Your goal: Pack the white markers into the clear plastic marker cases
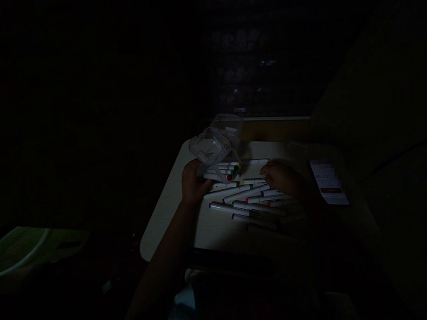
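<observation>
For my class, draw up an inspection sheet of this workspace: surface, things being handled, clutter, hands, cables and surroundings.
Surface: pale table with rounded corners, dimly lit.
Job's things: clear plastic case with several markers inside; loose white-barrelled markers scattered between the forearms.
Clutter: phone with its screen lit, right of the markers.
Left hand: holds the case from its left side.
Right hand: over the loose markers; whether it grips one is unclear.
Cables: thin dark line at far right, possibly a cable.
Surroundings: mostly too dark to tell; green item lower left.
</observation>
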`<state>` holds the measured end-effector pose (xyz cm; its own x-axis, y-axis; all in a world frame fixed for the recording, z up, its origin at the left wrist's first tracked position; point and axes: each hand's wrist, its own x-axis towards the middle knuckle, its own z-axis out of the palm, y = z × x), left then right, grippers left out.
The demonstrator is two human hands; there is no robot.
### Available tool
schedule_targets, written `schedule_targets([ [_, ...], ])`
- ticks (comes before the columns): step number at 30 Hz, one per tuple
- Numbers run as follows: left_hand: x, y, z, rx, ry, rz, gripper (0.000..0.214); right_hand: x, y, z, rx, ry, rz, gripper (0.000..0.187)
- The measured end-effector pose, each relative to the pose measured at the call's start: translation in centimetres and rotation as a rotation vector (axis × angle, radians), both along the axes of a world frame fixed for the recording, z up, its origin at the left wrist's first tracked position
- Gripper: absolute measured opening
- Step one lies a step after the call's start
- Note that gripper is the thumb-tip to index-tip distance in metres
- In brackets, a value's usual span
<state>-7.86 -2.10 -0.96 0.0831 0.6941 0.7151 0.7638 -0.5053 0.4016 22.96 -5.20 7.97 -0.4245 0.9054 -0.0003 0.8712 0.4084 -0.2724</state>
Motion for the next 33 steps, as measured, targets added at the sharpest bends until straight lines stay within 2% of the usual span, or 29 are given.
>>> schedule_targets([
  [3,0.1,0.0,0.0,-0.002,-0.007,0.011,0.067,-0.7,0.3,-0.7,0.057,0.052,0.070,0.028],
  [6,0.1,-0.1,0.1,-0.003,-0.002,0.005,0.067,-1.4,0.5,-1.5,0.033,0.054,0.143,0.032],
  [12,-0.1,0.0,0.0,0.008,0.001,-0.014,0.067,-1.8,0.6,-2.5,0.003,-0.001,0.141,0.034],
  [16,0.0,-0.1,0.1,0.013,-0.011,-0.021,0.067,-1.8,0.6,-2.5,0.008,0.001,0.127,0.034],
  [20,0.0,-0.1,0.1,0.005,-0.013,-0.009,0.067,-1.4,0.3,-1.3,0.057,0.058,0.086,0.038],
  [24,0.0,0.0,0.1,0.005,-0.006,-0.009,0.066,-0.5,-0.2,0.6,0.127,0.189,-0.015,0.053],
  [27,0.1,0.0,0.2,0.007,-0.004,-0.009,0.067,0.1,-0.6,1.9,0.200,0.213,-0.042,0.058],
  [33,0.2,-0.3,0.6,-0.008,-0.006,-0.007,0.065,0.9,-1.1,3.0,0.404,0.246,-0.019,0.049],
])
